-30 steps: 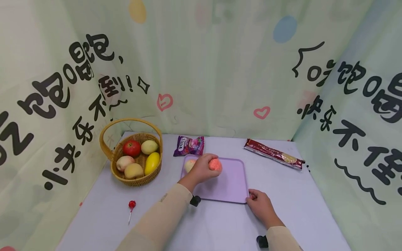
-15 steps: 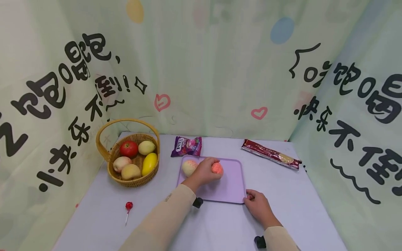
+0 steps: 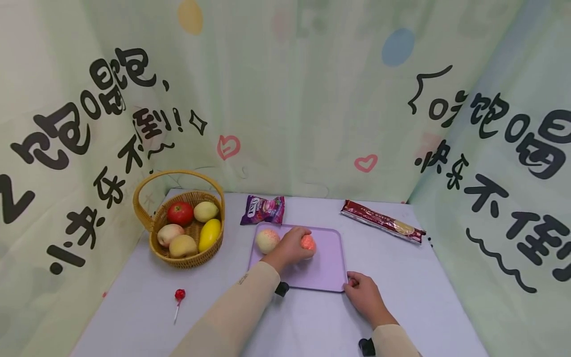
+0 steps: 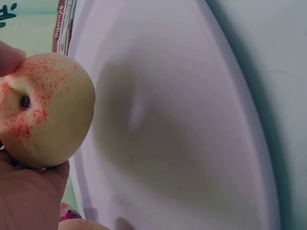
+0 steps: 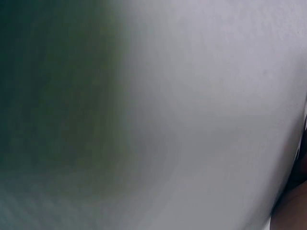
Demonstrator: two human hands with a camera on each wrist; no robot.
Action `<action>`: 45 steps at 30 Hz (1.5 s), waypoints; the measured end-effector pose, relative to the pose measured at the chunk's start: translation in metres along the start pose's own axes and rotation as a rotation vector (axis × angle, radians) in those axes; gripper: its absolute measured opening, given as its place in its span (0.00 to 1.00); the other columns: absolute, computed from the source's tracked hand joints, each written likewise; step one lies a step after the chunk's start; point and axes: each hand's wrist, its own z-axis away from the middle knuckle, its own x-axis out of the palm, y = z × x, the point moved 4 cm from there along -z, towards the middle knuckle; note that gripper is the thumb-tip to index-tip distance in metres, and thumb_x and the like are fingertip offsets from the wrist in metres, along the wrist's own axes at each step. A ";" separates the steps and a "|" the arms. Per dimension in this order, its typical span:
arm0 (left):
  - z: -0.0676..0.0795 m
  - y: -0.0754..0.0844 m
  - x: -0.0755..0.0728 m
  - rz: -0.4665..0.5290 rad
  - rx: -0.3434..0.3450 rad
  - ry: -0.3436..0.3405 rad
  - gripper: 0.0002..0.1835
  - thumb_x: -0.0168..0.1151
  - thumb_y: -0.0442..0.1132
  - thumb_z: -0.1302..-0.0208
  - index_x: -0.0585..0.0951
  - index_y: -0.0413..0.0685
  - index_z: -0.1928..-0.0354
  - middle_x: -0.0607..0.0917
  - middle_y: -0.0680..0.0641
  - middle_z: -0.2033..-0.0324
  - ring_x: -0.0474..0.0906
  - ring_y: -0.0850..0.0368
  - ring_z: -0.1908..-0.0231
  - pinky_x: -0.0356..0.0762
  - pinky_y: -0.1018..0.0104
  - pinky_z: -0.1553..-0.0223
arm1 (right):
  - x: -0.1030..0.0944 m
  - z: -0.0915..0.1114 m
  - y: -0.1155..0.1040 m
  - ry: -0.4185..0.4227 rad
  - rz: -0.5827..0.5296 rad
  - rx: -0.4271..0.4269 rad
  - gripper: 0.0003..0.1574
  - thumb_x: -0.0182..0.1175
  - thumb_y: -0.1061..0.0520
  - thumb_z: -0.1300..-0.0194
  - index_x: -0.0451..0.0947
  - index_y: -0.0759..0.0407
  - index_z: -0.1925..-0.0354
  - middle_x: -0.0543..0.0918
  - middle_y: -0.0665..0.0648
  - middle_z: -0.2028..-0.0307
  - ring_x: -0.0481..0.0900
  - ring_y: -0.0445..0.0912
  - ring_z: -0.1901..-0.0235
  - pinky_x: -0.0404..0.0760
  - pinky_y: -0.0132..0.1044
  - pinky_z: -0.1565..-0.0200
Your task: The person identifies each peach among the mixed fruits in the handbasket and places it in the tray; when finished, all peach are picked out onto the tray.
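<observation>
A pinkish-red and cream peach (image 3: 308, 243) is in my left hand (image 3: 292, 248), over the purple tray (image 3: 327, 270). In the left wrist view, the thumb and fingers grip the peach (image 4: 62, 115) from opposite sides, its stem hollow showing. A second, paler peach (image 3: 267, 240) lies in the tray's back left part, beside my left wrist. My right hand (image 3: 363, 296) holds the tray's front right corner between thumb and curled fingers. The right wrist view is mostly blurred, with only a bit of the hand (image 5: 292, 211) at its right edge.
Back left stands a wicker basket (image 3: 178, 263) of several fruits with a tall handle. A purple snack bag (image 3: 263, 210) lies behind the tray, a long dark-red packet (image 3: 383, 221) at the back right. A red lollipop (image 3: 180, 295) lies at the front left. Curtains enclose the table.
Over the tray, my left hand has moved slightly right with its peach, uncovering more of the paler peach. The right hand stays at the tray's corner. The head view has shifted a little.
</observation>
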 end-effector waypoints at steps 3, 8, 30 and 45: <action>0.002 -0.001 0.000 -0.010 -0.017 -0.007 0.34 0.73 0.43 0.40 0.75 0.49 0.31 0.76 0.48 0.35 0.75 0.55 0.42 0.77 0.57 0.37 | 0.002 0.000 -0.001 -0.005 -0.004 0.003 0.29 0.64 0.60 0.36 0.77 0.72 0.39 0.79 0.53 0.67 0.72 0.45 0.69 0.72 0.33 0.69; 0.004 -0.004 0.000 -0.026 -0.012 -0.010 0.35 0.74 0.41 0.41 0.75 0.47 0.31 0.76 0.47 0.35 0.75 0.54 0.41 0.76 0.57 0.36 | 0.003 0.001 -0.003 -0.004 -0.009 0.005 0.28 0.64 0.60 0.35 0.78 0.71 0.39 0.79 0.53 0.68 0.72 0.44 0.70 0.72 0.32 0.69; 0.000 -0.013 -0.002 -0.049 0.045 0.045 0.38 0.75 0.47 0.43 0.74 0.48 0.29 0.75 0.44 0.33 0.73 0.50 0.36 0.73 0.56 0.33 | 0.005 0.001 -0.005 -0.021 0.005 0.000 0.28 0.64 0.60 0.35 0.78 0.71 0.39 0.78 0.53 0.67 0.72 0.45 0.69 0.71 0.34 0.69; -0.001 -0.003 -0.004 -0.068 0.029 0.038 0.37 0.72 0.45 0.40 0.73 0.52 0.28 0.72 0.47 0.29 0.70 0.53 0.33 0.72 0.57 0.31 | 0.001 -0.001 0.001 -0.010 0.012 0.018 0.28 0.64 0.59 0.35 0.78 0.70 0.39 0.78 0.53 0.67 0.72 0.45 0.68 0.72 0.34 0.68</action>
